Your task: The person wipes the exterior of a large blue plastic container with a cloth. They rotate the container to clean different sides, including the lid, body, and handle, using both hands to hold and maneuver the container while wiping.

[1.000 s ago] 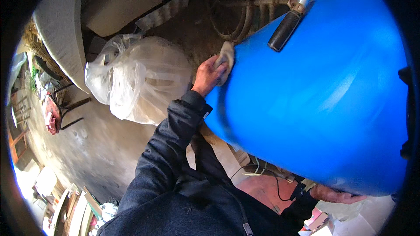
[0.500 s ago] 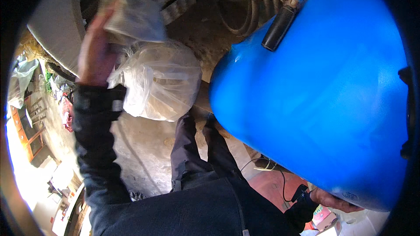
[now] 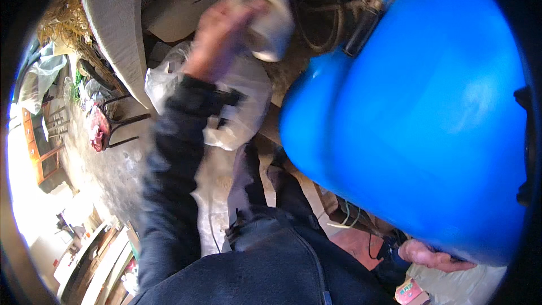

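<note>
My left hand (image 3: pixel 217 36) is raised at upper centre, closed around a pale whitish object (image 3: pixel 274 28). Motion smears the object; it could be a cloth, a bag or a scoop, I cannot tell which. Below it stands a round bundle in clear plastic sheeting (image 3: pixel 248 96), partly hidden by my forearm. A large blue plastic drum (image 3: pixel 429 130) fills the right side, tilted. At the drum's lower edge my right hand (image 3: pixel 432 256) grips it, fingertips partly hidden.
A black handlebar grip (image 3: pixel 361 34) touches the drum's far side, with a wheel behind it. A pale panel (image 3: pixel 116 28) leans at upper left. On the left a dark-legged stool (image 3: pixel 121 121) carries a red cloth. A pink box (image 3: pixel 411 292) lies below my right hand.
My left hand has swung right with the whitish object, now over the plastic-covered bundle's upper right. The view has shifted a little. My right hand stays at the drum's edge.
</note>
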`<act>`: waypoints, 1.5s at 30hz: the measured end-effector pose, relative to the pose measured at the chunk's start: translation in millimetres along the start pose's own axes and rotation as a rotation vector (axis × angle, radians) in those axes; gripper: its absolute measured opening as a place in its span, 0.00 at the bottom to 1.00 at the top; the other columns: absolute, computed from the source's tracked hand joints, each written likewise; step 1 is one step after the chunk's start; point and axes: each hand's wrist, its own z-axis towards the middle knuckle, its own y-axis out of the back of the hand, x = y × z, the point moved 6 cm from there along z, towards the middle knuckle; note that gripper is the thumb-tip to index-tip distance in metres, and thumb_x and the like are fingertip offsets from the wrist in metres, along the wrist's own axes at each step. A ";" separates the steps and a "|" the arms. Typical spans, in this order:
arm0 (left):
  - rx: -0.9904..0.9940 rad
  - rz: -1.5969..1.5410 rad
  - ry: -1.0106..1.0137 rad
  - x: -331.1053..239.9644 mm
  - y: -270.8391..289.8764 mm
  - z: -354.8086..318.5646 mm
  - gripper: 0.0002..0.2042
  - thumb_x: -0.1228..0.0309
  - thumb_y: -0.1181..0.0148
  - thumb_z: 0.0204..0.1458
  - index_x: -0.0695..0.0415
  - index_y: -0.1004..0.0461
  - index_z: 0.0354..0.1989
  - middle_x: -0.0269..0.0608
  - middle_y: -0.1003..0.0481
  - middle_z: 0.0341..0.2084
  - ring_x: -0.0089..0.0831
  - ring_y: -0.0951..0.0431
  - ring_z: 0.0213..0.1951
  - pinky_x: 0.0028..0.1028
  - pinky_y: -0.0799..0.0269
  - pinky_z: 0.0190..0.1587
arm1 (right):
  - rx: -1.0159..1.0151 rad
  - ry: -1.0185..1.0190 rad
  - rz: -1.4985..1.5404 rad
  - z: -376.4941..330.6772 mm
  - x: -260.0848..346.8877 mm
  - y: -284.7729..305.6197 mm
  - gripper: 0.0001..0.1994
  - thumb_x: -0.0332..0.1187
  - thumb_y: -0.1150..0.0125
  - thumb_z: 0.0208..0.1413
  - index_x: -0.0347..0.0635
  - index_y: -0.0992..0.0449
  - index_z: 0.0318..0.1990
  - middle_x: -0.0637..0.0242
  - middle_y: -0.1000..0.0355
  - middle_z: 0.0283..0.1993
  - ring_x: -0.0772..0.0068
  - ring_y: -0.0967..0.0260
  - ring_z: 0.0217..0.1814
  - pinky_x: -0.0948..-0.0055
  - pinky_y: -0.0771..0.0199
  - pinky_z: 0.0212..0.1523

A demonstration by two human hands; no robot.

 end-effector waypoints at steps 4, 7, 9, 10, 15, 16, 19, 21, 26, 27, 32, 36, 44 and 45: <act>0.126 -0.283 0.213 124.3 -114.7 31.1 0.16 0.62 0.28 0.71 0.54 0.17 0.62 0.36 0.14 0.50 0.25 0.15 0.49 0.28 0.16 0.55 | -0.054 0.038 0.012 2.1 4.1 0.0 0.39 0.51 0.65 0.82 0.32 0.55 0.89 0.34 0.52 0.90 0.35 0.46 0.89 0.39 0.33 0.83; 0.018 -0.225 0.109 180.0 -138.8 53.0 0.21 0.60 0.31 0.72 0.58 0.18 0.66 0.39 0.13 0.51 0.28 0.14 0.47 0.30 0.16 0.54 | -0.053 0.038 -0.047 2.2 6.5 -1.7 0.39 0.51 0.65 0.82 0.32 0.55 0.89 0.34 0.52 0.90 0.35 0.46 0.90 0.39 0.33 0.83; -0.021 0.001 0.105 206.3 -132.1 73.8 0.20 0.59 0.31 0.71 0.59 0.16 0.64 0.43 0.12 0.49 0.30 0.13 0.47 0.33 0.16 0.53 | -0.056 0.035 -0.073 -0.2 7.8 -3.1 0.39 0.51 0.65 0.82 0.32 0.55 0.89 0.35 0.53 0.90 0.35 0.46 0.90 0.39 0.33 0.83; -0.024 0.200 0.040 211.6 -126.2 86.7 0.20 0.59 0.31 0.70 0.59 0.16 0.63 0.45 0.11 0.49 0.30 0.13 0.47 0.35 0.15 0.52 | -0.054 0.032 -0.088 -1.9 8.8 -3.6 0.39 0.51 0.65 0.82 0.32 0.55 0.89 0.35 0.53 0.90 0.35 0.46 0.90 0.39 0.33 0.83; 0.090 -0.009 0.195 215.3 -127.5 90.5 0.18 0.62 0.31 0.69 0.60 0.15 0.61 0.45 0.12 0.42 0.29 0.15 0.45 0.37 0.16 0.50 | -0.050 0.005 -0.122 -6.8 12.1 -6.7 0.39 0.51 0.65 0.82 0.32 0.55 0.89 0.35 0.53 0.90 0.35 0.47 0.90 0.39 0.34 0.84; 0.103 -0.071 0.123 199.1 -129.3 80.8 0.18 0.62 0.32 0.71 0.59 0.16 0.62 0.43 0.13 0.42 0.29 0.15 0.44 0.36 0.16 0.50 | -0.050 0.000 -0.131 -7.1 12.7 -7.2 0.39 0.52 0.65 0.82 0.32 0.55 0.89 0.35 0.53 0.90 0.35 0.47 0.90 0.39 0.34 0.84; 0.137 -0.028 -0.025 140.1 -132.5 30.3 0.18 0.62 0.31 0.73 0.62 0.17 0.62 0.39 0.16 0.52 0.24 0.19 0.52 0.29 0.20 0.56 | -0.043 -0.011 -0.151 -6.9 14.8 -8.2 0.39 0.52 0.65 0.82 0.32 0.55 0.89 0.35 0.53 0.90 0.35 0.47 0.90 0.39 0.35 0.84; 0.150 0.155 -0.253 98.6 -135.0 5.4 0.19 0.63 0.31 0.71 0.65 0.18 0.62 0.53 0.19 0.61 0.43 0.20 0.62 0.42 0.25 0.67 | -0.039 -0.025 -0.158 -6.5 15.8 -8.1 0.39 0.52 0.65 0.82 0.32 0.55 0.89 0.35 0.53 0.90 0.35 0.47 0.90 0.39 0.35 0.84; 0.150 0.222 -0.222 72.4 -132.5 -30.2 0.21 0.63 0.31 0.68 0.63 0.19 0.65 0.58 0.21 0.63 0.56 0.21 0.64 0.49 0.28 0.69 | -0.046 -0.042 -0.178 -6.8 19.6 -5.7 0.40 0.52 0.65 0.82 0.32 0.55 0.89 0.35 0.54 0.90 0.35 0.48 0.90 0.39 0.35 0.84; 0.155 0.215 -0.207 71.8 -132.3 -33.1 0.21 0.63 0.31 0.68 0.62 0.18 0.64 0.58 0.21 0.64 0.56 0.21 0.64 0.50 0.28 0.69 | -0.050 -0.040 -0.190 -7.4 21.1 -4.9 0.40 0.52 0.65 0.82 0.32 0.55 0.89 0.35 0.54 0.90 0.35 0.48 0.90 0.39 0.35 0.84; 0.217 0.221 -0.251 54.0 -140.9 -56.3 0.19 0.64 0.28 0.64 0.59 0.15 0.60 0.52 0.22 0.66 0.52 0.23 0.66 0.50 0.27 0.68 | -0.049 -0.053 -0.209 -11.3 25.6 -3.6 0.40 0.52 0.65 0.82 0.32 0.55 0.89 0.35 0.54 0.90 0.35 0.48 0.90 0.39 0.36 0.84; 0.170 0.183 -0.192 60.4 -135.1 -47.7 0.17 0.67 0.29 0.65 0.60 0.16 0.59 0.54 0.20 0.62 0.54 0.20 0.64 0.50 0.25 0.67 | -0.051 -0.072 -0.219 -14.8 26.0 -3.2 0.40 0.53 0.65 0.82 0.32 0.55 0.89 0.35 0.54 0.90 0.35 0.48 0.90 0.39 0.36 0.84; 0.187 0.093 0.000 124.7 -117.9 58.6 0.15 0.67 0.28 0.68 0.63 0.18 0.56 0.51 0.19 0.47 0.45 0.14 0.48 0.41 0.16 0.50 | -0.060 -0.092 -0.232 -21.3 24.1 -3.8 0.40 0.53 0.65 0.82 0.32 0.56 0.89 0.35 0.55 0.91 0.35 0.49 0.91 0.39 0.37 0.85; 0.209 0.035 0.077 131.3 -120.0 73.9 0.16 0.66 0.29 0.70 0.62 0.18 0.60 0.50 0.19 0.49 0.42 0.14 0.49 0.40 0.15 0.51 | -0.062 -0.093 -0.236 -21.5 23.7 -4.3 0.41 0.53 0.65 0.82 0.32 0.56 0.89 0.35 0.55 0.91 0.35 0.49 0.91 0.39 0.37 0.85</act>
